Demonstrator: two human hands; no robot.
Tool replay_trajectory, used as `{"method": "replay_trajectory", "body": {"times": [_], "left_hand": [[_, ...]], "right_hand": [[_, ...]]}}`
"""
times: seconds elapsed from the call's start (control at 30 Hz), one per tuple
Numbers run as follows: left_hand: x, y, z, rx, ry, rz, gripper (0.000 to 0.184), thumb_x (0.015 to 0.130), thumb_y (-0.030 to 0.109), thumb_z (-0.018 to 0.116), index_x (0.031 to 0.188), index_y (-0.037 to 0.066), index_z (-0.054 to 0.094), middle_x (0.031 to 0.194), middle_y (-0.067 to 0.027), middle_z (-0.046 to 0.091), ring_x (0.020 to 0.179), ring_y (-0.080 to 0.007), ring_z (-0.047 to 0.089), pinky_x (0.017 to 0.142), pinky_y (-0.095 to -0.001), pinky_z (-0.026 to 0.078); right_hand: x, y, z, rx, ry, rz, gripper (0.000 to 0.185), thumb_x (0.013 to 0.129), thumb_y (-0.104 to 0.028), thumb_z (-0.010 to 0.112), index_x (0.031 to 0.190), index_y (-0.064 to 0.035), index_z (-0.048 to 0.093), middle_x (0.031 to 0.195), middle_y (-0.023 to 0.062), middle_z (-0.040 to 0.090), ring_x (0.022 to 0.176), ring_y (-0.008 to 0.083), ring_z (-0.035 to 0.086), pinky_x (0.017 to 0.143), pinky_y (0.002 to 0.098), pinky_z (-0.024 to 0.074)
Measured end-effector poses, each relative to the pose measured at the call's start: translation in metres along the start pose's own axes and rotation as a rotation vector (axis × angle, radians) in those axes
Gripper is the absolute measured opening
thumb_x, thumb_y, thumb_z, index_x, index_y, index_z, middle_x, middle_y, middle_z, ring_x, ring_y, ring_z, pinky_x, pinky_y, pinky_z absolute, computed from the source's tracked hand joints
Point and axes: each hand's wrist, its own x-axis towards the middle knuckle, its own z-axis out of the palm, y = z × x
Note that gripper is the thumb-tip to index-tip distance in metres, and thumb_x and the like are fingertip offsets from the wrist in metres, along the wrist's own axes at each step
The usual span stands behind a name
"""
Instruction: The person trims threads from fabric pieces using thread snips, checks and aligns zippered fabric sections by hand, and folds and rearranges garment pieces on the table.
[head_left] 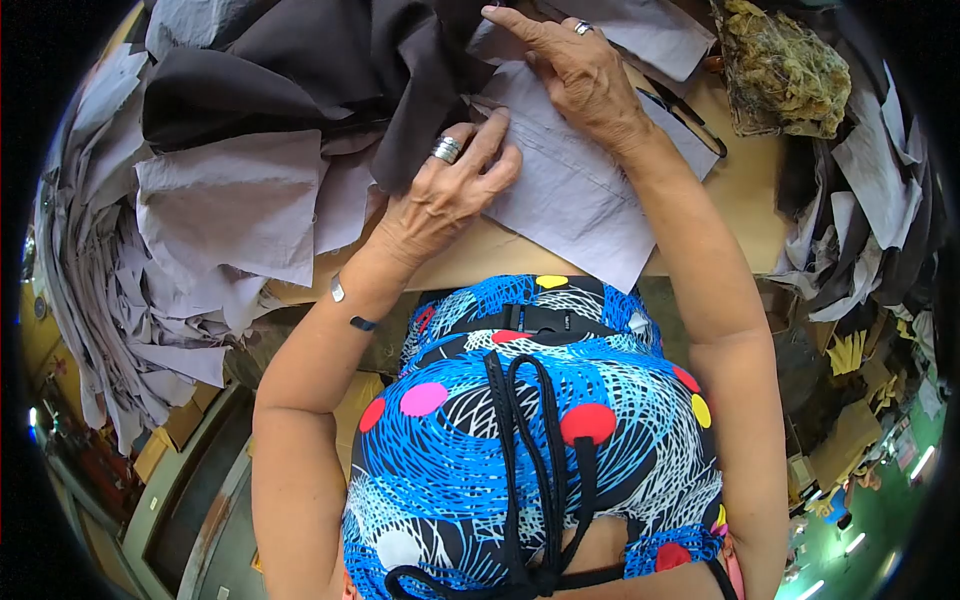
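My left hand (455, 180), with rings on one finger, rests at the edge of a dark brown cloth (300, 70) and a grey cloth panel (570, 170). Its fingers are bent but apart, with the fingertips at a frayed fold of the grey panel. Farther up, my right hand (585, 85) lies over the same panel, its index finger stretched toward the dark cloth and its other fingers partly hidden underneath. A seam runs slantwise across the panel. Close by my right wrist lies a pair of black-handled scissors (695, 120), partly covered by grey cloth.
Grey cloth pieces (230, 205) lie left on the tan tabletop (540, 250), and a thick heap of grey strips (120, 260) hangs over that side. At the back right sits a block with tangled yellowish fibres (790, 75). More cloth strips (870, 180) hang at the right.
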Motion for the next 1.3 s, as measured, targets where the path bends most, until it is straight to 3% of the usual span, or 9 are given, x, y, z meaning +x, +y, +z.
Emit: {"method": "replay_trajectory", "body": {"times": [0.1, 0.2, 0.37, 0.47, 0.7, 0.8, 1.03, 1.17, 1.3], "left_hand": [[-0.001, -0.006, 0.002, -0.046, 0.013, 0.110, 0.034, 0.071, 0.005, 0.057, 0.104, 0.012, 0.055, 0.125, -0.0066, 0.053, 0.096, -0.0236, 0.057, 0.081, -0.0296, 0.049], [-0.001, -0.007, -0.001, -0.106, 0.009, 0.094, 0.037, 0.070, 0.004, 0.055, 0.106, 0.013, 0.054, 0.126, -0.0043, 0.053, 0.098, -0.0239, 0.056, 0.082, -0.0294, 0.049], [0.000, -0.002, 0.000, -0.153, 0.064, -0.094, 0.034, 0.073, 0.001, 0.056, 0.106, 0.004, 0.052, 0.121, -0.0127, 0.053, 0.100, -0.0294, 0.056, 0.082, -0.0358, 0.049], [0.001, -0.001, 0.002, -0.092, 0.046, -0.091, 0.033, 0.072, 0.002, 0.055, 0.105, 0.005, 0.052, 0.122, -0.0130, 0.052, 0.100, -0.0290, 0.056, 0.082, -0.0353, 0.050], [0.002, 0.003, -0.001, 0.029, -0.045, 0.011, 0.033, 0.073, 0.004, 0.054, 0.104, 0.015, 0.051, 0.129, -0.0061, 0.049, 0.098, -0.0263, 0.054, 0.081, -0.0303, 0.050], [0.007, 0.000, -0.006, 0.011, -0.104, 0.066, 0.034, 0.072, 0.004, 0.055, 0.104, 0.013, 0.052, 0.131, -0.0041, 0.047, 0.100, -0.0267, 0.053, 0.082, -0.0316, 0.049], [-0.006, -0.006, -0.004, -0.246, 0.106, -0.044, 0.039, 0.068, -0.006, 0.053, 0.107, 0.000, 0.055, 0.111, -0.0135, 0.054, 0.099, -0.0322, 0.056, 0.086, -0.0373, 0.048], [-0.007, -0.010, 0.002, -0.173, 0.075, -0.056, 0.043, 0.068, -0.005, 0.055, 0.111, 0.001, 0.056, 0.109, -0.0121, 0.055, 0.096, -0.0288, 0.058, 0.082, -0.0348, 0.050], [-0.006, -0.009, 0.000, -0.125, 0.043, -0.049, 0.044, 0.068, -0.003, 0.055, 0.112, 0.002, 0.057, 0.109, -0.0101, 0.056, 0.095, -0.0258, 0.059, 0.081, -0.0325, 0.051]], "right_hand": [[0.000, -0.001, 0.002, 0.004, -0.008, 0.011, 0.052, 0.078, 0.004, 0.051, 0.128, -0.0078, 0.051, 0.073, 0.0132, 0.057, 0.065, 0.0302, 0.053, 0.065, 0.0381, 0.0413], [0.000, -0.001, 0.000, -0.022, -0.045, 0.044, 0.053, 0.077, 0.004, 0.052, 0.128, -0.0080, 0.051, 0.073, 0.0135, 0.057, 0.066, 0.0307, 0.053, 0.064, 0.0390, 0.0412], [0.007, 0.004, 0.011, -0.027, 0.124, 0.019, 0.059, 0.077, 0.004, 0.052, 0.133, -0.0100, 0.045, 0.074, 0.0136, 0.057, 0.069, 0.0313, 0.054, 0.065, 0.0406, 0.0417], [0.008, 0.000, 0.006, -0.121, -0.096, 0.121, 0.061, 0.077, 0.004, 0.051, 0.135, -0.0113, 0.042, 0.075, 0.0129, 0.057, 0.070, 0.0313, 0.054, 0.066, 0.0416, 0.0417], [0.007, -0.003, 0.007, -0.094, -0.047, 0.053, 0.060, 0.076, 0.005, 0.051, 0.134, -0.0117, 0.045, 0.075, 0.0118, 0.056, 0.069, 0.0307, 0.053, 0.066, 0.0406, 0.0415], [0.006, 0.000, 0.008, -0.091, -0.037, 0.031, 0.060, 0.076, 0.006, 0.051, 0.133, -0.0112, 0.045, 0.075, 0.0121, 0.057, 0.069, 0.0306, 0.054, 0.066, 0.0394, 0.0419], [0.003, -0.001, 0.002, -0.010, -0.045, 0.080, 0.060, 0.075, 0.006, 0.052, 0.133, -0.0088, 0.044, 0.080, 0.0143, 0.059, 0.071, 0.0325, 0.056, 0.066, 0.0398, 0.0436], [0.009, -0.005, 0.008, -0.031, 0.029, 0.063, 0.062, 0.075, 0.006, 0.052, 0.134, -0.0091, 0.042, 0.080, 0.0139, 0.060, 0.072, 0.0325, 0.056, 0.067, 0.0404, 0.0434], [0.008, -0.003, 0.008, -0.091, -0.101, 0.115, 0.064, 0.074, 0.006, 0.053, 0.135, -0.0104, 0.042, 0.084, 0.0129, 0.062, 0.074, 0.0304, 0.058, 0.068, 0.0391, 0.0430]]}}
